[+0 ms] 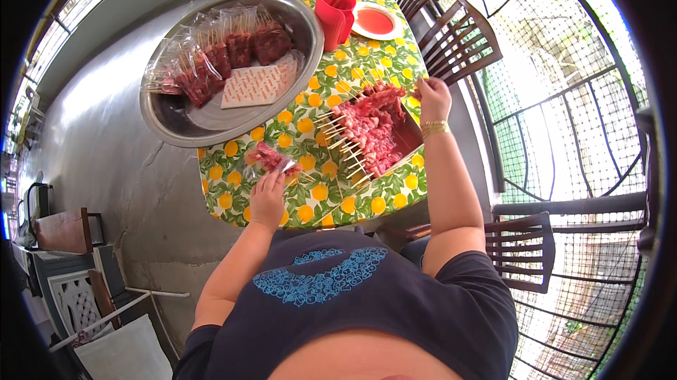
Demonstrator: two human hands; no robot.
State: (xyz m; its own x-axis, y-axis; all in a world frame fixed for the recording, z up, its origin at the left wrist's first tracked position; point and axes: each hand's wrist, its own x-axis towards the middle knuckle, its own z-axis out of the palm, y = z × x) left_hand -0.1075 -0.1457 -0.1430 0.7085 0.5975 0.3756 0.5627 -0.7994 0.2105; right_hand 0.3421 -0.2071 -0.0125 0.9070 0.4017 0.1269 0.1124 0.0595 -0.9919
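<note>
My left hand [267, 200] is at the table's near edge, its fingers closed on the edge of a small clear plastic bag [288, 165] with skewered raw meat [265, 156] in it. Thin stick ends poke out toward the right. My right hand [434, 100] is raised by the far right corner of a metal tray [407, 134], its fingertips pinched together. Whatever is between them is too small to make out. Raw meat skewers [370, 126] are heaped in the tray, their sticks jutting out over its left side.
A large metal basin [156, 108] at the far left holds bagged meat skewers [204, 62] and a printed white packet [261, 85]. Behind the tray stand a red pitcher [334, 13] and a plate [395, 26] of red-orange liquid. Wooden chairs [462, 38] line the right side.
</note>
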